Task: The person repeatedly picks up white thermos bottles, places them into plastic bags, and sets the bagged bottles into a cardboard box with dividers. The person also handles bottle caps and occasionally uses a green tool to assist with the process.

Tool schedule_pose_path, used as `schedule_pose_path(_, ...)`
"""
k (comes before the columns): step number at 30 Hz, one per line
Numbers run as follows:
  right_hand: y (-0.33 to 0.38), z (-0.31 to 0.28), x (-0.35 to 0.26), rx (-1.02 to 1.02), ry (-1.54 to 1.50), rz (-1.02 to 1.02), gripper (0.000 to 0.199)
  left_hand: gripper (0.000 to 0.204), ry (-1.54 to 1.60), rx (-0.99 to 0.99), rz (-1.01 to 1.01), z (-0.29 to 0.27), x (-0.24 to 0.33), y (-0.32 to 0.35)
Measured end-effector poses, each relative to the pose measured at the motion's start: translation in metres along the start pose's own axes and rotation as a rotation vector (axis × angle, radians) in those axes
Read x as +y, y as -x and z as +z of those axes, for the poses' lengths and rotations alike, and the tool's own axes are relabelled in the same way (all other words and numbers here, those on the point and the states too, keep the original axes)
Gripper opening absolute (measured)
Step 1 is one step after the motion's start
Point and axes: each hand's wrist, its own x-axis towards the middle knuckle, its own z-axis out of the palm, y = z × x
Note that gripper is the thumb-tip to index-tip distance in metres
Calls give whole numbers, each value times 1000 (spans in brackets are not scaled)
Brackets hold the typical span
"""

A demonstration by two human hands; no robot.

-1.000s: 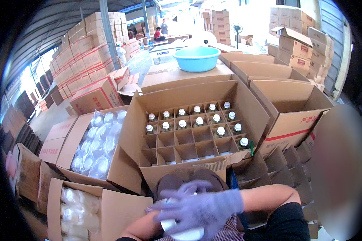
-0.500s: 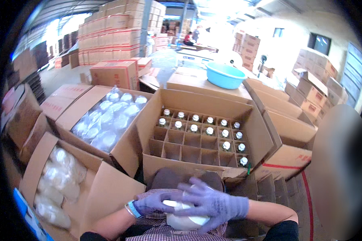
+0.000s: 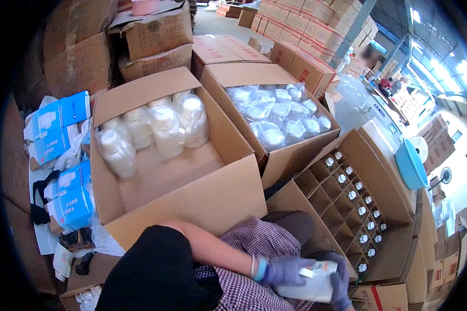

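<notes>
Left hand [image 3: 288, 271] has its purple-gloved fingers curled around one side of a white bottle [image 3: 316, 287], and the right hand [image 3: 340, 284] is grasping the other end. Bottle's tipped over, right above the checked cloth [image 3: 264, 241] on the lap. Can't make out the small white bit [image 3: 306, 272] by the left fingertips. Looks like a handle-it-in-place step to me; next move calls for a steady two-handed hold, I'd say. Just beyond sits a divided box [image 3: 385, 173] with capped bottles [image 3: 362, 211]; leftward, an open box [image 3: 192, 207] with bagged bottles [image 3: 166, 135].
</notes>
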Motion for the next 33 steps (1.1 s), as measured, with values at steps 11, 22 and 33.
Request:
schedule_pose_path(11, -23, 15, -87, -322, 726, -431, 88, 80, 289, -228, 122, -60, -38, -15)
schedule_pose_path(22, -43, -90, 41, 457, 707, 264, 46, 93, 383, 123, -101, -15, -21, -31)
schedule_pose_path(33, 11, -243, 178, 364, 1129, 1119, 33, 89, 499, -3, -268, -51, -29, -35)
